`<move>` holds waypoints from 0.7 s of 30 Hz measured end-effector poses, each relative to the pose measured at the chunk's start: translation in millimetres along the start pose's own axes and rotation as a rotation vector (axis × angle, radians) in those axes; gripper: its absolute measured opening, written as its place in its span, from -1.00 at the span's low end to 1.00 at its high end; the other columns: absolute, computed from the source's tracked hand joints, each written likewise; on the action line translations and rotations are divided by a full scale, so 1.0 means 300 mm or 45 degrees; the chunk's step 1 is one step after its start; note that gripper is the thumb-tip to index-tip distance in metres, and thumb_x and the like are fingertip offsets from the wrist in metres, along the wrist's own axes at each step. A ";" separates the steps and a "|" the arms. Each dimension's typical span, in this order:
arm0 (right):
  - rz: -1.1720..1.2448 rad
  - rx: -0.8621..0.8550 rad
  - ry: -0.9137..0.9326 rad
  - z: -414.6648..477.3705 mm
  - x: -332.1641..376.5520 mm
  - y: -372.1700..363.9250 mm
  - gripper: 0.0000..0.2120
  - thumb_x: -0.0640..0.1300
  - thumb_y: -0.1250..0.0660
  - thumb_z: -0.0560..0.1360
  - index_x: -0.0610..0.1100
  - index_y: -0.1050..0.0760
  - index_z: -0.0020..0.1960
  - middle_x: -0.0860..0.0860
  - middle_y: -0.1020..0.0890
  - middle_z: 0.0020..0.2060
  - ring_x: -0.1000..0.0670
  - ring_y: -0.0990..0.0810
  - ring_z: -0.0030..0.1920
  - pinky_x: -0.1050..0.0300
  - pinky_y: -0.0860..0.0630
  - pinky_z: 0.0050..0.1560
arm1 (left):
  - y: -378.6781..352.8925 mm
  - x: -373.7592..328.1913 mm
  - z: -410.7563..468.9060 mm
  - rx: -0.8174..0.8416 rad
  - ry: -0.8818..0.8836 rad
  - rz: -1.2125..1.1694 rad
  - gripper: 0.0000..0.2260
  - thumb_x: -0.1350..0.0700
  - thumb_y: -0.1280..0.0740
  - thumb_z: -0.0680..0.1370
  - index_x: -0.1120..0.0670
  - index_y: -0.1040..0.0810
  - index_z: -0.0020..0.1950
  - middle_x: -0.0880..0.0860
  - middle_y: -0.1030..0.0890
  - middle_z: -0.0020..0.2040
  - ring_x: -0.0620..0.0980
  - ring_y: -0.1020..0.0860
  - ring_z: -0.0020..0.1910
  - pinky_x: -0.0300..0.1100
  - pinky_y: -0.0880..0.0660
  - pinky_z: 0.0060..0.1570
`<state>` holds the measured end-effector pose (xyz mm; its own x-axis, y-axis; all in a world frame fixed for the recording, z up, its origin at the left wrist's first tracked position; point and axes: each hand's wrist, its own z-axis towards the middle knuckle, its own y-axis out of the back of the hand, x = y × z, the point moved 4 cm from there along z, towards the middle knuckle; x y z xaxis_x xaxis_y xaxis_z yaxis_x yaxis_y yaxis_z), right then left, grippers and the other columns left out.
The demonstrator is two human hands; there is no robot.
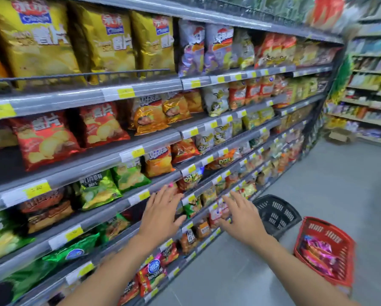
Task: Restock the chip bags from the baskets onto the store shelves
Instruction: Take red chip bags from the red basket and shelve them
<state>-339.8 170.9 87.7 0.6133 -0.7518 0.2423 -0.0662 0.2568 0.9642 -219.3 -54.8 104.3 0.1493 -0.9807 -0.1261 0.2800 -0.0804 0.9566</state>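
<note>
Both hands are empty, fingers straight and spread. The left hand (pixel 163 214) is up by the grey shelf rail with yellow price tags (pixel 105 215); I can't tell if it's touching. The right hand (pixel 240 219) hovers in front of the lower rows.

The stock to shelve, pink and red foil chip bags (pixel 317 255), is in the red slotted plastic basket (pixel 317 229) on the floor, right of the right forearm.

Risks:
- The red basket and the black slotted plastic basket (pixel 277 215) sit in the walking line. A sidestep while looking up at the shelves could catch one.
- The black basket stands just beside the shelf base, so reaching past it to the bottom rows is awkward. I can't tell what's in it.
- The green foil chip bags (pixel 99 191) and their neighbours lean out over the rail lips. A sleeve or a swinging bag could drag one off, and the foil looks slippery.
- Price tags stick out along every rail and would snag easily.

Room:
- There's a dark gap behind the left hand, and another left of the red potato chip bags (pixel 46 140) higher up.
- The grey aisle floor (pixel 317 173) is open to the right.
- The brown cardboard box (pixel 339 135) is well apart at the far end.
</note>
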 end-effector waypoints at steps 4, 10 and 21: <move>-0.030 0.004 -0.138 -0.185 -0.312 0.011 -0.25 0.35 -0.15 0.48 0.08 -0.23 0.60 -0.01 -0.22 0.61 -0.14 -0.22 0.58 -0.18 -0.24 0.52 | -0.159 -0.302 0.025 0.133 -0.095 0.005 -0.41 -0.24 -0.32 0.58 -0.07 -0.33 0.57 0.04 -0.28 0.63 0.11 -0.15 0.66 0.10 -0.17 0.60; -0.078 -0.051 -0.350 -0.456 -0.677 0.053 -0.28 0.28 -0.21 0.44 0.01 -0.39 0.53 -0.07 -0.37 0.53 -0.17 -0.35 0.51 -0.20 -0.32 0.47 | -0.366 -0.690 0.079 0.217 -0.242 -0.028 -0.33 -0.32 -0.32 0.47 -0.06 -0.40 0.53 0.06 -0.39 0.56 0.16 -0.31 0.58 0.15 -0.30 0.53; 0.001 -0.107 -0.762 -0.736 -1.140 0.092 -0.31 0.19 -0.36 0.38 0.01 -0.45 0.48 -0.07 -0.44 0.49 -0.16 -0.41 0.48 -0.18 -0.34 0.43 | -0.629 -1.220 0.242 0.378 -0.530 -0.099 -0.34 -0.26 -0.44 0.42 -0.05 -0.49 0.48 0.08 -0.46 0.54 0.16 -0.37 0.57 0.18 -0.40 0.47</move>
<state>-377.6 569.4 7.7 0.0619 -0.9565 0.2850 0.0109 0.2862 0.9581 -395.6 306.3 -10.9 -0.2680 -0.9528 -0.1426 -0.0151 -0.1438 0.9895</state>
